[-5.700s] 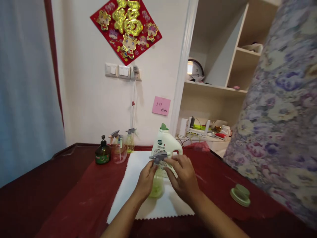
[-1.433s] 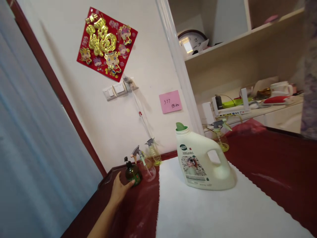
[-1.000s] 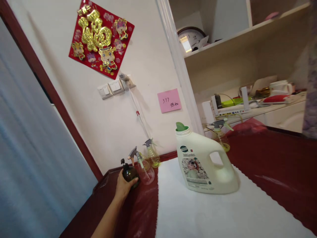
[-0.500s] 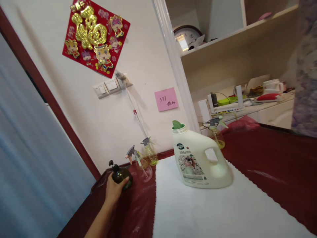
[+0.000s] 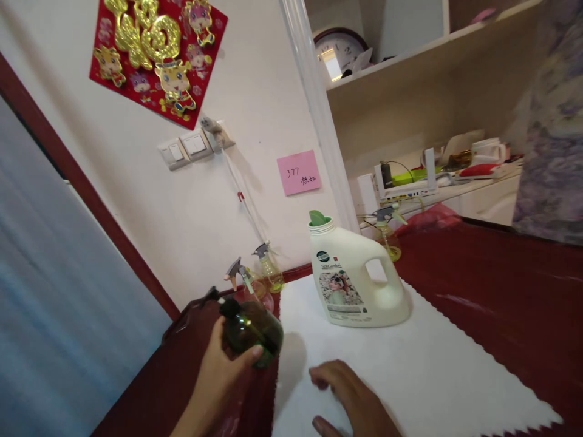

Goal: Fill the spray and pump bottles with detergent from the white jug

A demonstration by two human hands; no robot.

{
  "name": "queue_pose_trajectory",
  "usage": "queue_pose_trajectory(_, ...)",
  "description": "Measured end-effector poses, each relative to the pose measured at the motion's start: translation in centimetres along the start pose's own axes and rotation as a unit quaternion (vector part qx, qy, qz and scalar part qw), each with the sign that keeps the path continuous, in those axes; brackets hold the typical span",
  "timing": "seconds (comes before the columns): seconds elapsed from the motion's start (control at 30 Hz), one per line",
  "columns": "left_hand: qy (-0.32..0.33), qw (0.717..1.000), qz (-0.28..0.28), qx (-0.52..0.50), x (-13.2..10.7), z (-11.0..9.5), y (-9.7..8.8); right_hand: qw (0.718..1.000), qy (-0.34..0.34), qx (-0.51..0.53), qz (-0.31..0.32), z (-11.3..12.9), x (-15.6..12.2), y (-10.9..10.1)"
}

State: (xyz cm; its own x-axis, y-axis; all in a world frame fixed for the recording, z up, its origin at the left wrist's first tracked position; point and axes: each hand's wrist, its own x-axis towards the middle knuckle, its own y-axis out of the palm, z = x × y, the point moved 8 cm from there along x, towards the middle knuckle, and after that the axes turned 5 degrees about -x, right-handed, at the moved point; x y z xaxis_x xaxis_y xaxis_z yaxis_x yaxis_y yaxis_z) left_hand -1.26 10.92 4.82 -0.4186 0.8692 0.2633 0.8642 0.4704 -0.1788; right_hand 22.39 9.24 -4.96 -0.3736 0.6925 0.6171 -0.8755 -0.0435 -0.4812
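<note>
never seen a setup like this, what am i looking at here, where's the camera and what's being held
There is no machine here: these are a person's own bare hands. One camera, worn on the head, looks forward and down, so you see roughly what the wearer sees. The left hand grips a dark green pump bottle, tilted to one side. The right hand holds nothing and is over a white sheet. That sheet lies on a dark red table. A pale green jug stands upright on the sheet, and clear spray bottles stand farther back.
</note>
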Motion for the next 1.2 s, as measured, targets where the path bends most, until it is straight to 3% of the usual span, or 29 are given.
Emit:
queue_pose_trajectory(0.1, 0.003, 0.991, 0.117, -0.067, -1.5, 0.9, 5.4, 0.998, 0.036, 0.032, -0.037, -2.0, -0.1, -0.2)
queue_pose_trajectory(0.17, 0.01, 0.981, 0.173, -0.084, -2.3, 2.3, 8.0, 0.998, 0.043, 0.04, -0.035, -2.8, 0.0, -0.2)
queue_pose_trajectory(0.33, 0.012, 0.97, 0.229, -0.082, -3.5, 5.2, 10.9, 0.994, 0.084, 0.059, -0.026, -3.9, 0.7, -0.7)
queue_pose_trajectory(0.43, 0.015, 0.965, 0.251, -0.078, -4.3, 5.8, 11.2, 0.992, 0.104, 0.071, -0.017, -3.9, 0.9, -1.1)
queue_pose_trajectory(0.63, 0.015, 0.969, 0.236, -0.076, -5.2, 7.0, 10.8, 0.98, 0.162, 0.113, 0.016, -3.3, 0.8, -1.6)
queue_pose_trajectory(0.8, -0.017, 0.967, 0.231, -0.11, -5.6, 4.9, 9.9, 0.973, 0.191, 0.126, 0.016, -2.8, 1.3, -2.0)
queue_pose_trajectory(0.97, -0.044, 0.956, 0.249, -0.151, -5.3, 2.4, 9.0, 0.974, 0.169, 0.128, 0.074, -2.1, 1.6, -1.3)
queue_pose_trajectory(1.07, -0.047, 0.948, 0.273, -0.16, -5.1, 1.9, 9.0, 0.977, 0.142, 0.135, 0.081, -1.8, 1.7, -1.2)
queue_pose_trajectory(1.2, -0.024, 0.957, 0.253, -0.142, -4.6, 1.6, 8.9, 0.98, 0.127, 0.13, 0.083, -1.8, 1.5, -1.1)
